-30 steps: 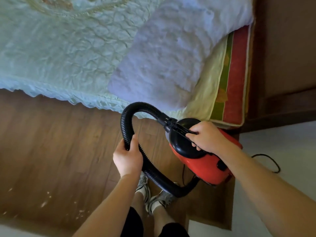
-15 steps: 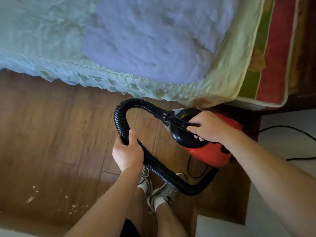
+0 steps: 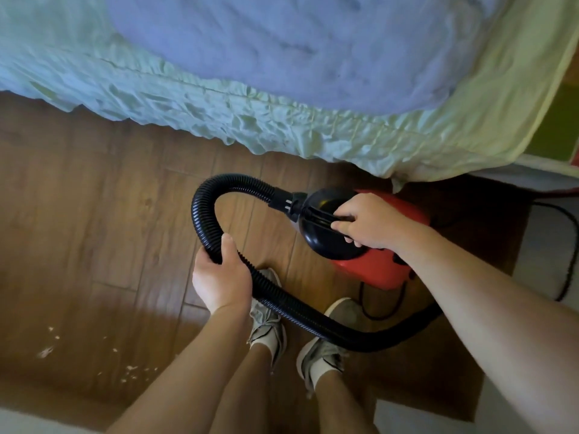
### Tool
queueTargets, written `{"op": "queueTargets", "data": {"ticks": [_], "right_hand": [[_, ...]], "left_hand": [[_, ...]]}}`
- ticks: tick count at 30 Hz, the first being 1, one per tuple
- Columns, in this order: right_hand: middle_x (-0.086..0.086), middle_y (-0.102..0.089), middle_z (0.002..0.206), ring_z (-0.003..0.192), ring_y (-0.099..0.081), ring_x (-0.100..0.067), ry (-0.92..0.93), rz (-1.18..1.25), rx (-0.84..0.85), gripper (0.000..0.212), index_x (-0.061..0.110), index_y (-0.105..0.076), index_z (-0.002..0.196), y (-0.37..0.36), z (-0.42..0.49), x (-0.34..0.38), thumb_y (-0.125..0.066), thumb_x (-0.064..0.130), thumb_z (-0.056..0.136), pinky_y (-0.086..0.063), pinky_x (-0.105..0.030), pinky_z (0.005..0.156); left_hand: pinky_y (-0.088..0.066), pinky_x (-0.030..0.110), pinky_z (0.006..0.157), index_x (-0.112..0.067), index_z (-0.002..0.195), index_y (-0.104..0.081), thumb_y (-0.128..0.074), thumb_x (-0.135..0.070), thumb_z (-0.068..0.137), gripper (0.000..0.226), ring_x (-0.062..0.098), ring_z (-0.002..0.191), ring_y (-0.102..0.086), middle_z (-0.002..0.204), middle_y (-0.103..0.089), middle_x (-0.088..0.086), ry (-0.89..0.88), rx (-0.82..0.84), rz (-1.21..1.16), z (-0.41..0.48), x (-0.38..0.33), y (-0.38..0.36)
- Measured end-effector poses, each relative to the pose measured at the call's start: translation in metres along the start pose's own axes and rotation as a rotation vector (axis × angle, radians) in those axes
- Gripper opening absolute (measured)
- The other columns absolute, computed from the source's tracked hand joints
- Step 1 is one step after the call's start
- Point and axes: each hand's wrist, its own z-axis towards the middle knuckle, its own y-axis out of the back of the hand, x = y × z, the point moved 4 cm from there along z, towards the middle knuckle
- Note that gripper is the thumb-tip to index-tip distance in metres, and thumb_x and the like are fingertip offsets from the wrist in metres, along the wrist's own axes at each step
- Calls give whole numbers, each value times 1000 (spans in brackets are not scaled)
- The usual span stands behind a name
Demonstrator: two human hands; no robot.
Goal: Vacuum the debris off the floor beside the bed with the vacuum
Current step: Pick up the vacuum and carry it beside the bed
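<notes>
A small red and black vacuum (image 3: 372,264) hangs above the wooden floor (image 3: 94,230), carried by my right hand (image 3: 372,223), which is closed on its black top handle. Its black ribbed hose (image 3: 206,208) loops left out of the front and curves back under my right arm. My left hand (image 3: 219,277) grips the hose at the bend. The hose's end is hidden. White debris crumbs (image 3: 128,369) lie scattered on the floor at lower left, well away from the hose. The bed (image 3: 219,98) with a pale green cover fills the top.
A lavender blanket (image 3: 297,42) lies on the bed. The vacuum's black cord (image 3: 567,245) trails on the pale floor at right. My feet in grey sneakers (image 3: 269,324) stand below the hose. A white edge runs along the bottom left.
The view has shifted nearer the bed, and the vacuum now sits farther right in frame. Both hands keep their grips. The debris patch has come a little closer.
</notes>
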Motion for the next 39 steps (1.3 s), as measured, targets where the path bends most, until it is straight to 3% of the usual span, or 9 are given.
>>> {"op": "queueTargets", "data": {"ticks": [10, 15, 23, 31, 39], "right_hand": [[-5, -70, 64, 55, -67, -20, 36, -40, 26, 32, 16, -65, 66, -30, 68, -8, -60, 21, 97, -59, -45, 68], [-2, -70, 63, 56, -68, -20, 45, -49, 5, 35, 22, -63, 62, -32, 84, -21, -61, 19, 97, -59, -46, 70], [0, -68, 61, 56, -68, -18, 48, -11, -37, 36, 22, -63, 61, -25, 83, -44, -62, 17, 97, -58, -41, 72], [-1, -70, 67, 58, -69, -14, 61, 35, -56, 27, 17, -69, 71, -25, 80, -60, -63, 17, 97, -60, -42, 72], [2, -72, 72, 61, -70, -8, 60, 61, -89, 18, 15, -72, 83, -30, 72, -73, -62, 19, 97, -61, -39, 74]], "left_hand": [[-42, 31, 58, -15, 75, -52, -55, -41, 101, 36, 16, 60, -52, 68, -54, 0, 19, -13, -21, 42, 40, -18], [-38, 29, 55, -18, 74, -50, -54, -39, 102, 35, 14, 58, -49, 67, -52, -2, -3, -9, -25, 54, 51, -32], [-46, 31, 63, -20, 81, -54, -55, -41, 101, 29, 12, 65, -53, 71, -55, -7, -45, 15, -81, 46, 62, -61], [-39, 8, 50, -13, 89, -58, -58, -37, 101, 27, -5, 56, -52, 73, -57, -6, -81, 56, -81, 27, 69, -70], [-50, 17, 59, -16, 93, -62, -60, -41, 98, 25, 2, 65, -59, 80, -65, -1, -82, 89, -62, 15, 77, -72]]}}
